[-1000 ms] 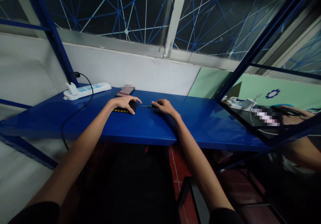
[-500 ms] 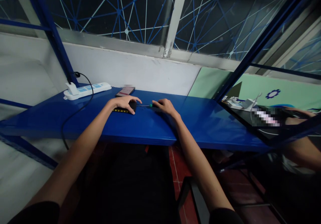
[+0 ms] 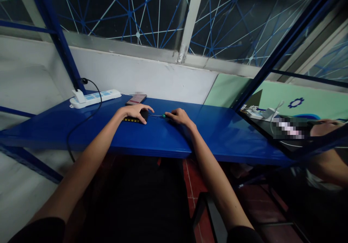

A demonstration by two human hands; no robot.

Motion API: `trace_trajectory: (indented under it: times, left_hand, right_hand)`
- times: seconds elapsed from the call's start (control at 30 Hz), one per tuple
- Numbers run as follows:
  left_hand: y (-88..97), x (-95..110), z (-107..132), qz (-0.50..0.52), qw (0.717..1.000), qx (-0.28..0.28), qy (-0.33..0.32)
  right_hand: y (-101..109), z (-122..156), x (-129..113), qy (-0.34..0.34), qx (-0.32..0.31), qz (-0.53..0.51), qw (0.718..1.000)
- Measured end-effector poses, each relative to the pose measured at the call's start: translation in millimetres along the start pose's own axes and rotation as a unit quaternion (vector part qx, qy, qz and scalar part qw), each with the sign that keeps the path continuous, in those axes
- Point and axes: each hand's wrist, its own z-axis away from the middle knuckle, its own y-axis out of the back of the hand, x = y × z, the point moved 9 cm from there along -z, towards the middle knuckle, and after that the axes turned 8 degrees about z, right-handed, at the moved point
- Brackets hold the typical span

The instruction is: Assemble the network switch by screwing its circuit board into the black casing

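head view: my left hand straddles the black case on the desk, fingers spread but bracing it. my right hand has its fingers pinched round what looks like a screwdriver, shaft reaching the case's right side. contact seems set up; what's finished or left, i can't tell.
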Motion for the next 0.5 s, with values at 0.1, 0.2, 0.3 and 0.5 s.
trace_trajectory:
  times: [0.1,0.2,0.3,0.5]
  left_hand:
    - [0.6,0.7,1.2,0.009,1.0,0.006,0.008]
    - [0.4,0.0,1.5,0.01,1.0,0.007,0.007]
    - [0.6,-2.6,1.0,0.008,1.0,0.008,0.007]
    - [0.9,-1.9,2.2,0.031,0.999,0.008,0.015]
  right_hand:
    - [8.0,0.6,-2.6,-0.009,0.036,0.013,0.999]
    - [21.8,3.4,-0.1,-0.041,0.085,0.026,0.995]
    - [38.1,9.6,12.4,-0.106,0.137,0.055,0.983]
    - [49.0,17.7,32.6,-0.18,0.154,0.119,0.964]
